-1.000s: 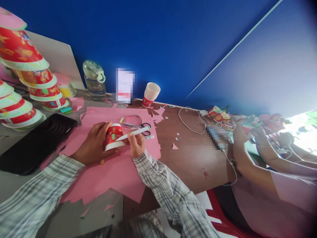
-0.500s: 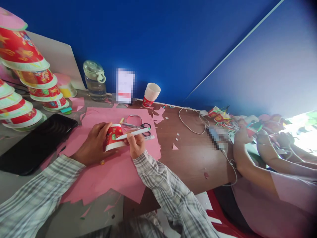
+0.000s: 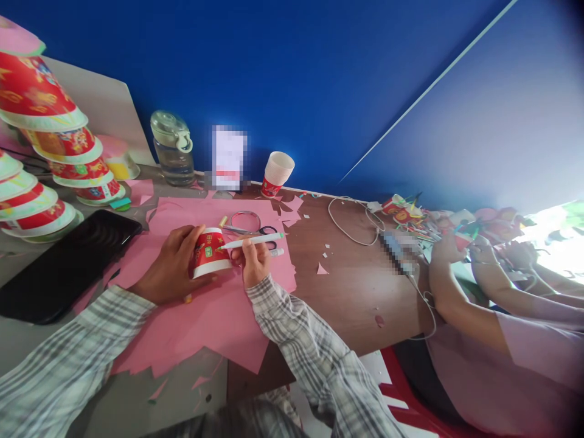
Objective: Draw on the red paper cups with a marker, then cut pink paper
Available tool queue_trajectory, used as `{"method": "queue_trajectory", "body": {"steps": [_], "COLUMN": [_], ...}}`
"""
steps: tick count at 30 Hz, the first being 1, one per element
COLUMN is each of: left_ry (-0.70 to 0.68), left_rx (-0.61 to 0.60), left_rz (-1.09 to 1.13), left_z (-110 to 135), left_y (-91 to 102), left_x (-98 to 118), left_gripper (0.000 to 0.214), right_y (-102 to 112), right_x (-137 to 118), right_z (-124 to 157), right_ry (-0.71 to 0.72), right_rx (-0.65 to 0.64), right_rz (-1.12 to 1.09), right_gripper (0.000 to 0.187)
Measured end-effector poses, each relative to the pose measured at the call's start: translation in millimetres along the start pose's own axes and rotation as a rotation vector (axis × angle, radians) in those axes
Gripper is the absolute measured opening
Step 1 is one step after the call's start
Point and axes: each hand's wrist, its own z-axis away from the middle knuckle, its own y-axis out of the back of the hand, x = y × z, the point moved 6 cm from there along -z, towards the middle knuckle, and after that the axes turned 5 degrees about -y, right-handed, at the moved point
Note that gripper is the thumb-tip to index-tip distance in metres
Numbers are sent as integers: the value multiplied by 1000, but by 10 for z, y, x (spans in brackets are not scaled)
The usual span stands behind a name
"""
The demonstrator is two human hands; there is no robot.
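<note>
My left hand (image 3: 176, 267) is wrapped round a red-and-white paper cup (image 3: 210, 254), which it keeps tilted over pink paper (image 3: 191, 331). A white marker (image 3: 253, 240) with a green tip is pinched in my right hand (image 3: 255, 261). Its tip is at the printed red side of the cup; I cannot tell whether it touches. Just behind my right hand lie scissors (image 3: 267, 230) with dark handles, partly covered by the marker and hand. A roll of tape or ring (image 3: 245, 220) rests beside them on the paper.
Stacked red cups (image 3: 64, 143) tower at the left behind a black phone (image 3: 68, 261). A water bottle (image 3: 172, 149) and nested paper cups (image 3: 277, 173) stand by the blue wall. A white cable (image 3: 335, 228) lies to the right, near another person's arms (image 3: 456, 286).
My right hand has shifted slightly right with the marker, and its tip has moved along the cup's side. My left hand and the cup stay nearly where they were.
</note>
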Motion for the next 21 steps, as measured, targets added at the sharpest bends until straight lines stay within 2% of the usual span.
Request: {"method": "queue_trajectory", "body": {"steps": [3,6,10,15,21], "left_ry": [14,23,15,17,14], "left_rx": [-10,-13,-2,-12,-13], "left_rz": [5,8,-4,0,-12], "left_z": [-1,-8,-17,-8,1], "left_y": [0,6,18,1,-4], "left_x": [-2,5,22,7,-2], "left_gripper": [106,106,105,106,106], "right_y": [-36,-28,-8,-35,3], "right_x": [-38,-37,-20,-46,-16], "right_z": [26,26,16,39,18], "right_ry": [39,60,39,43,31], "right_rx": [-37,-17,14,-27,11], "right_rz": [64,88,93,82,88], "right_gripper": [46,45,45,43,41]}}
